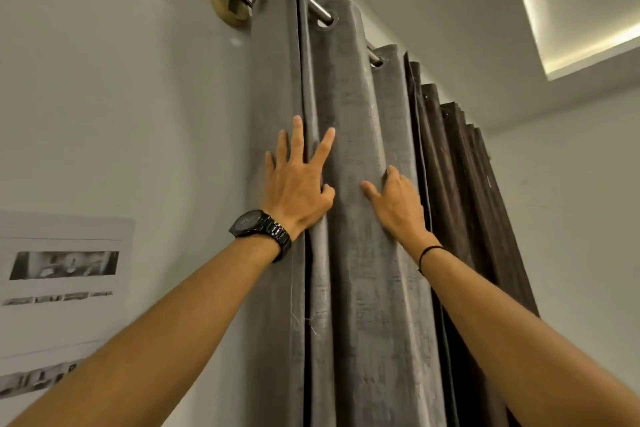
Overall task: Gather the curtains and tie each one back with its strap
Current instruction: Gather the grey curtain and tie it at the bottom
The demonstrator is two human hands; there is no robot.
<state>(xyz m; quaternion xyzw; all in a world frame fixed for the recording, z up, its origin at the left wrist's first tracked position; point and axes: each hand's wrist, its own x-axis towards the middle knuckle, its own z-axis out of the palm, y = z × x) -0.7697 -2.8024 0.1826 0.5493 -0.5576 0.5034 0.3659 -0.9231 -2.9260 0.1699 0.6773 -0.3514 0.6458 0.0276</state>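
Dim, warm light from a glowing ceiling cove point(588, 42) upper right; soft shadows; wide-angle bending at edges.

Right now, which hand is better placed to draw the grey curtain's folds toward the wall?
Right, probably. The right hand hooks fingers into a fold of the grey velvet curtain away from the pale wall, so it could drag fabric; the left hand lies flat, fingers spread, on the wall-side fold.

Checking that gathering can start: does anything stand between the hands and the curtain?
Nothing visible does. The left hand presses with straight, spread fingers on the grey curtain, and the right hand rests on a fold just beside it. Both already touch the fabric.
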